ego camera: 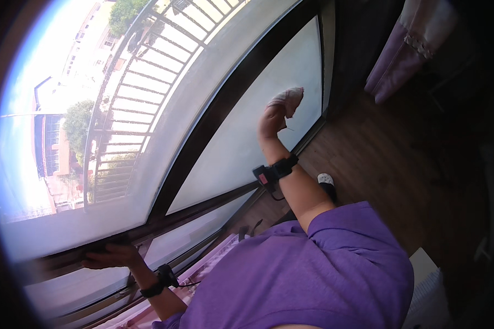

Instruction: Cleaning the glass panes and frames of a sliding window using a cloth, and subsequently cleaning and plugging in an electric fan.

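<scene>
A pale, crumpled cloth (289, 98) is in my right hand (273, 117), pressed against the frosted lower glass panel (230, 152) of a dark-framed window or glazed door. My right arm is stretched out, and the cloth covers most of the fingers. Lower left, my left hand (117, 256) lies against the dark upright frame (82, 253), with its fingers partly lost in shadow. Whether they grip the frame is not clear. Each wrist wears a black strapped device, one on the right wrist (275, 169) and one on the left wrist (164, 276).
Through the clear glass I see a metal balcony railing (144, 86), trees and buildings. A pink curtain (395, 61) hangs at upper right, and pink fabric (185, 283) lies beside my left arm. Wooden flooring (366, 152) is below, with a white-toed shoe (325, 179) on it.
</scene>
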{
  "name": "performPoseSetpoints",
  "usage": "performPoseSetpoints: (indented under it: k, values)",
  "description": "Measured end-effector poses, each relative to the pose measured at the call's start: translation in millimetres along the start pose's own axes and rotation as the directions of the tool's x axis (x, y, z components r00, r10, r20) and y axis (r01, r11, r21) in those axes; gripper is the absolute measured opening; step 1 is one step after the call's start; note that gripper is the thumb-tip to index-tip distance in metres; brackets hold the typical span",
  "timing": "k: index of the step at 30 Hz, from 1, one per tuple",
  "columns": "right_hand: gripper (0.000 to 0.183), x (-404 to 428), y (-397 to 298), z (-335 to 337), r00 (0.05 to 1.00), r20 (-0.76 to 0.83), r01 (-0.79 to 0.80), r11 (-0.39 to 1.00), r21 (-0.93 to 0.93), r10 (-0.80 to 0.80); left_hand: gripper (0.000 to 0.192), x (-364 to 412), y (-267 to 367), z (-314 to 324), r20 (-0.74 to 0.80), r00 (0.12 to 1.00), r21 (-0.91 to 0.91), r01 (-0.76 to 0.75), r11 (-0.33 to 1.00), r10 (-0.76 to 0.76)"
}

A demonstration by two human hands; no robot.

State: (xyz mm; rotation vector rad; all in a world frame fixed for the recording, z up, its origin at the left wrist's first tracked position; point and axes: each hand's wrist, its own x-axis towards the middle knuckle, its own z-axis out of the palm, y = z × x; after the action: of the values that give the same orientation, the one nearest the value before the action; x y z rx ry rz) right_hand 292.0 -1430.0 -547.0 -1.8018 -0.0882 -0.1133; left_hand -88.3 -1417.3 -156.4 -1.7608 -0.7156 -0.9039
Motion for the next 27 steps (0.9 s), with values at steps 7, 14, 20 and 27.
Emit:
performPoseSetpoints:
  k: [7, 14, 20, 27]
  values:
    - [0.048, -131.6, -144.7, -89.6, 0.786, 0.338, 0.339, 0.817, 0.466, -0.518, 0.053, -8.8, -19.8, -12.7, -0.071, 0.996, 0.068, -0.051, 0.996, 0.055]
    - [0.047, 72.6, -180.5, -97.9, 0.904, 0.246, -0.424, 0.808, 0.41, 0.35, 0.057, -17.0, -36.8, -17.1, -0.049, 0.999, -0.079, 0.004, 0.997, -0.008]
    - [0.044, -169.7, -203.6, -73.9, 0.686, -0.152, 0.725, 0.686, 0.059, -0.712, 0.055, -18.9, -47.0, -23.5, -0.117, 0.993, -0.122, -0.001, 0.993, -0.014]
    - [0.035, -301.9, -224.0, -141.1, 0.16, 0.851, 0.573, 0.749, 0.333, -0.501, 0.055, -22.7, -59.0, -21.4, -0.17, 0.985, -0.137, -0.004, 0.991, -0.02]
